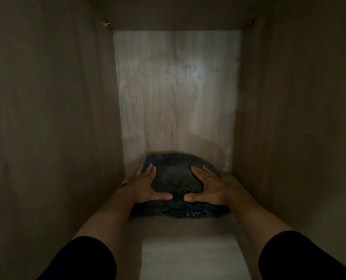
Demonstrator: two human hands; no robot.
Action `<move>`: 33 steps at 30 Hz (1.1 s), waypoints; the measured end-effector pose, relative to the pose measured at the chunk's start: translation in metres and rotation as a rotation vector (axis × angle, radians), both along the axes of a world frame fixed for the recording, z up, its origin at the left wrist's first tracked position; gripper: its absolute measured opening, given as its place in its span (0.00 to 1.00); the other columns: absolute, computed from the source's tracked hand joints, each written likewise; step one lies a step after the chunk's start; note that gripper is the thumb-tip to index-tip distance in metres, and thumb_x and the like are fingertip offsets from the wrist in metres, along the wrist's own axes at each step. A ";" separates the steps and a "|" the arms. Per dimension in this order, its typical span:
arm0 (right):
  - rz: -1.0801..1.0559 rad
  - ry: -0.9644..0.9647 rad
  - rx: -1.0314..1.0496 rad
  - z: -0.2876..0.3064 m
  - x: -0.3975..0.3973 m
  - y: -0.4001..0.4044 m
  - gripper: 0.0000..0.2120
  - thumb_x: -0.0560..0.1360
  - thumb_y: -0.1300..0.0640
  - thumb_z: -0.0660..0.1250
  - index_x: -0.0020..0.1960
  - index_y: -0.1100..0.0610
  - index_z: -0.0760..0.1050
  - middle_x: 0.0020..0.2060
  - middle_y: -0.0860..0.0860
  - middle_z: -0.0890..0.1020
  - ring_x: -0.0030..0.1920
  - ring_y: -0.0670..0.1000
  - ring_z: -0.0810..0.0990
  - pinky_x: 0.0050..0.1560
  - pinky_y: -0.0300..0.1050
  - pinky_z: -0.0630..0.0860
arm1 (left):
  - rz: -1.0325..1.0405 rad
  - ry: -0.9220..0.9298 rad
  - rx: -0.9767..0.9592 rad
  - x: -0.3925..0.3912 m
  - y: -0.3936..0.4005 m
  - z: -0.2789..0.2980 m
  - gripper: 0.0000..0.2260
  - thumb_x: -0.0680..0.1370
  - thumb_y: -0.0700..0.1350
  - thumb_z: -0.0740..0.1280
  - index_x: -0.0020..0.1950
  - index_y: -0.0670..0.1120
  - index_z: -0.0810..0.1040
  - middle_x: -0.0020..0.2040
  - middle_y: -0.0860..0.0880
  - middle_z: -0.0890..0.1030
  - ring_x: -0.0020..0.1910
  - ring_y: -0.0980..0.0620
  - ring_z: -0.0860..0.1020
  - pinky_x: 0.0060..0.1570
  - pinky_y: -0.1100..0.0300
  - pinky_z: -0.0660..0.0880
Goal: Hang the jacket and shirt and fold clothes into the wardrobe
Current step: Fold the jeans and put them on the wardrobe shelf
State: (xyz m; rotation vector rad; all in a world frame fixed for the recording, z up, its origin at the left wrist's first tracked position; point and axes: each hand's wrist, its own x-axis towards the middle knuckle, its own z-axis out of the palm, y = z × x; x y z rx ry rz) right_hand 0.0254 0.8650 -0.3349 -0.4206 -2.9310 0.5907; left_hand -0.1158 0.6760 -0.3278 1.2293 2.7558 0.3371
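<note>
Folded jeans [178, 178]: a dark blue bundle lying flat on the shelf inside the wardrobe, far in, close to the back wall. A seam with stitches shows along the near edge.
Sleeves: two black sleeves [81, 259] at the very bottom, one on each side, pushed up so the forearms are bare.
Shelf [188, 255]: pale wood, with a bright patch in the middle near the front. It is darker at the sides.
Left hand [145, 186]: flat on the left part of the jeans, fingers spread wide and straight, pointing to the back. The thumb points in toward the middle. It holds nothing, it just presses down.
Right hand [206, 185]: flat on the right part of the jeans, fingers spread wide too. Its thumb points in, and the two thumb tips are near each other but do not touch.
Side walls [46, 118]: dark wood on the left and the right.
Back wall [176, 87]: light wood with grain lines, the brightest part, just behind the jeans.
</note>
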 end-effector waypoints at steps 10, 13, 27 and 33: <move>0.011 0.072 -0.071 -0.004 -0.001 0.003 0.45 0.69 0.37 0.69 0.77 0.49 0.50 0.77 0.47 0.50 0.77 0.47 0.44 0.75 0.44 0.42 | 0.063 0.045 0.101 -0.005 0.019 -0.011 0.55 0.64 0.70 0.67 0.77 0.43 0.44 0.78 0.47 0.41 0.75 0.42 0.38 0.73 0.49 0.41; -0.034 0.082 -0.066 -0.001 0.012 -0.006 0.40 0.72 0.39 0.66 0.77 0.50 0.51 0.77 0.50 0.52 0.77 0.48 0.47 0.76 0.48 0.45 | 0.117 0.034 0.111 0.004 0.011 -0.014 0.50 0.68 0.71 0.62 0.77 0.44 0.46 0.78 0.46 0.41 0.76 0.42 0.40 0.74 0.48 0.43; -0.268 0.379 -0.405 0.048 0.159 -0.113 0.34 0.76 0.35 0.52 0.77 0.49 0.51 0.75 0.53 0.61 0.74 0.55 0.60 0.70 0.43 0.58 | 0.228 -0.009 0.583 0.153 -0.090 0.026 0.29 0.81 0.58 0.49 0.77 0.43 0.49 0.77 0.43 0.52 0.76 0.45 0.50 0.72 0.57 0.49; -0.169 0.434 -0.499 0.023 0.214 -0.159 0.34 0.75 0.33 0.54 0.75 0.38 0.43 0.76 0.48 0.59 0.74 0.54 0.60 0.69 0.49 0.60 | 0.126 -0.234 0.842 0.239 -0.128 0.004 0.27 0.80 0.60 0.45 0.76 0.57 0.37 0.78 0.50 0.50 0.76 0.46 0.53 0.72 0.52 0.50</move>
